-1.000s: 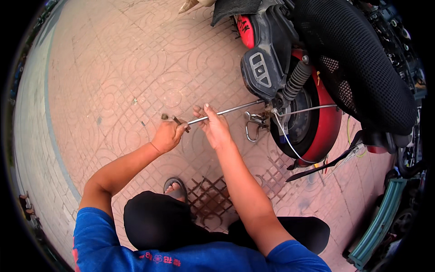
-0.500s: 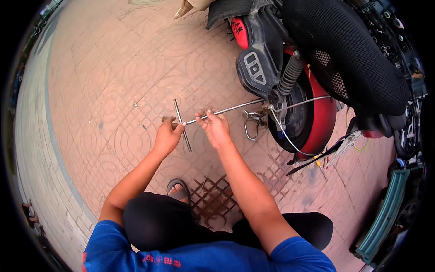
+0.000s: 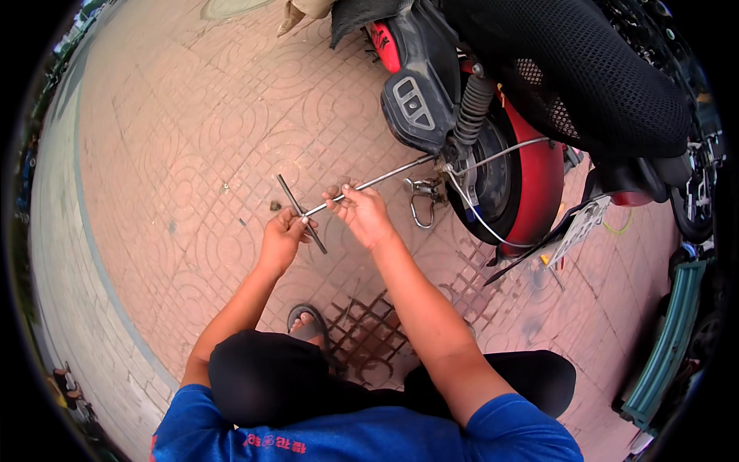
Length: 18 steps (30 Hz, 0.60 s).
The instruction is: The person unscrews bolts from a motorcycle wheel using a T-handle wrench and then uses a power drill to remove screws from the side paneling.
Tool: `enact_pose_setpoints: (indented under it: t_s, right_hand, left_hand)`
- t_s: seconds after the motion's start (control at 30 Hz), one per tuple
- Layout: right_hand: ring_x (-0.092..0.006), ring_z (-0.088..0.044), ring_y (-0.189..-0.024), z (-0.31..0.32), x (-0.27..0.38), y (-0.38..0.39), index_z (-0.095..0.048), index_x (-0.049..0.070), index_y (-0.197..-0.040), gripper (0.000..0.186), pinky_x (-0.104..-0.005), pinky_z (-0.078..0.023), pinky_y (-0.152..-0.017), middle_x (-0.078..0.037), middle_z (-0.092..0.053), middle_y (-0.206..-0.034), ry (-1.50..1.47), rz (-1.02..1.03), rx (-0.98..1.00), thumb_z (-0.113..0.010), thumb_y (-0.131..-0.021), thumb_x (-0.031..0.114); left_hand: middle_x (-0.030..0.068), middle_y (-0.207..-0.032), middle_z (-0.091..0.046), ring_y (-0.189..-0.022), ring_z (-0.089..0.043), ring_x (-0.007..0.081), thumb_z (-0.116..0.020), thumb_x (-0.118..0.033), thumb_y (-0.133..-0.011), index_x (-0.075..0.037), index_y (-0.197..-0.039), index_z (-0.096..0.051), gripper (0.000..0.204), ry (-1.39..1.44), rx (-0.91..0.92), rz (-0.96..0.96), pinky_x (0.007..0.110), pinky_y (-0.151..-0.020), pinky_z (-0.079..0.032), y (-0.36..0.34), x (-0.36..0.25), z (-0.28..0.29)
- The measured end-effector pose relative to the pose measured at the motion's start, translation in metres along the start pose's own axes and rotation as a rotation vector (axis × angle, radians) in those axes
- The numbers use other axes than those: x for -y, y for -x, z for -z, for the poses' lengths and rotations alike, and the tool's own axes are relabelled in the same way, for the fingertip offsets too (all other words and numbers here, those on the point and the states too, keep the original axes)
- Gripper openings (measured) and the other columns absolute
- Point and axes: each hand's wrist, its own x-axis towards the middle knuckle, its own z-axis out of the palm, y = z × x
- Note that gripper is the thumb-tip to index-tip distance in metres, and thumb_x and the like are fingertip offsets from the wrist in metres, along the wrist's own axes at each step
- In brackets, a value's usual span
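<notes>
A long T-handle socket wrench [image 3: 389, 175] reaches from my hands to the rear hub of a red and black electric scooter [image 3: 416, 100]. My left hand [image 3: 283, 237] is closed at the wrench's crossbar, near where it meets the shaft. Further along, my right hand [image 3: 360, 214] holds the shaft loosely between thumb and fingers. The tool's far end sits at the hub beside the rear wheel [image 3: 543, 181], below a coil shock absorber [image 3: 472, 112]; the fastener there is hidden. A shiny metal lock or bracket [image 3: 422, 202] lies close to the wheel.
Patterned red paving [image 3: 177, 177] stretches left to a grey kerb strip. A black mesh-covered seat [image 3: 585, 77] overhangs the wheel. A yellow-handled screwdriver [image 3: 548, 262] lies behind the wheel, and a green slatted object [image 3: 666, 346] stands at the right. My sandalled foot [image 3: 308, 323] is below the hands.
The wrench's crossbar has turned, its upper end swinging leftward. My left thumb and fingers have shifted lower on it. My right hand stays on the shaft, and the whole view has shifted slightly.
</notes>
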Motion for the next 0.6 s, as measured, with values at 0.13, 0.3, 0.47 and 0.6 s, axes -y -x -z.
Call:
enact_pose_setpoints:
  t_s: [0.13, 0.3, 0.47, 0.6]
  right_hand:
    - [-0.029, -0.072, -0.103, -0.009, 0.009, 0.007, -0.056, 0.004, -0.102, 0.004, -0.0375, -0.061, -0.089, -0.015, -0.069, -0.104, -0.023, -0.036, -0.01, -0.052, -0.103, 0.005]
    - [-0.0298, -0.072, -0.1, 0.001, 0.014, 0.015, -0.057, 0.001, -0.103, 0.007, -0.0391, -0.062, -0.086, -0.017, -0.07, -0.104, 0.051, -0.065, -0.032, -0.052, -0.102, 0.006]
    - [-0.0316, -0.073, -0.099, 0.008, 0.013, 0.021, -0.059, -0.002, -0.102, 0.008, -0.0394, -0.063, -0.084, -0.017, -0.07, -0.102, 0.13, -0.078, -0.079, -0.055, -0.1, 0.005]
    - [-0.0315, -0.073, -0.1, 0.006, 0.012, 0.023, -0.059, -0.001, -0.102, 0.007, -0.0395, -0.063, -0.084, -0.017, -0.07, -0.103, 0.102, -0.069, -0.082, -0.055, -0.101, 0.005]
  left_hand:
    - [0.0102, -0.1, -0.075, -0.088, -0.07, 0.0135, -0.057, -0.006, -0.104, 0.002, -0.115, -0.06, 0.014, -0.102, -0.064, -0.148, 0.027, -0.073, -0.055, 0.009, -0.002, -0.004]
    - [0.008, -0.1, -0.074, -0.088, -0.068, 0.011, -0.059, -0.002, -0.102, 0.002, -0.113, -0.061, 0.011, -0.076, -0.026, -0.12, 0.026, -0.073, -0.055, 0.022, -0.004, -0.01]
    - [0.0084, -0.103, -0.075, -0.088, -0.067, 0.0112, -0.061, -0.001, -0.101, 0.004, -0.113, -0.061, 0.013, -0.036, 0.017, -0.067, 0.027, -0.074, -0.055, 0.036, 0.004, -0.018]
    - [0.0074, -0.103, -0.074, -0.089, -0.068, 0.0126, -0.061, 0.001, -0.1, 0.002, -0.116, -0.064, 0.017, -0.117, 0.03, -0.136, 0.028, -0.077, -0.055, 0.032, 0.01, -0.014]
